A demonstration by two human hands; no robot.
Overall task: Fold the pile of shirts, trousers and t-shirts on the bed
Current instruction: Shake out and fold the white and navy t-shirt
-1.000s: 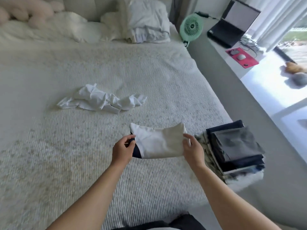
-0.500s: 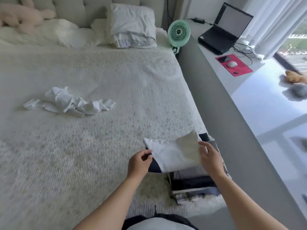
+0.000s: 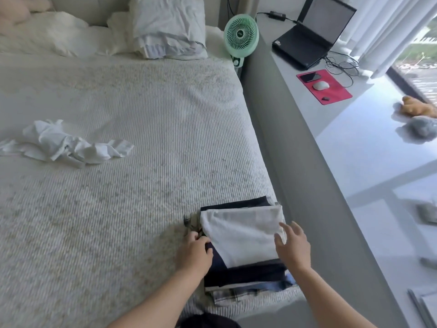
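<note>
Folded white garment [image 3: 241,235], carried in mid-air a second ago, is being set on the stack [image 3: 246,275]: left grip [image 3: 195,253] still pinching its corner, right grip [image 3: 293,245] released, crumpled white piece [image 3: 63,143] far beyond left grip being left unfolded.

A green fan [image 3: 240,36] stands beside an open laptop [image 3: 312,36] and red mousepad [image 3: 325,87].

The scene is bright with daylight from the window [image 3: 421,60] at the right. The sill [image 3: 369,147] beside it shines with pale glare and loses detail. The bed [image 3: 132,129] is evenly lit – shadows are soft and short. Straight lines bend toward the edges – a wide-angle distortion. The lower left corner shows blur, and fine texture is a little soft.
</note>
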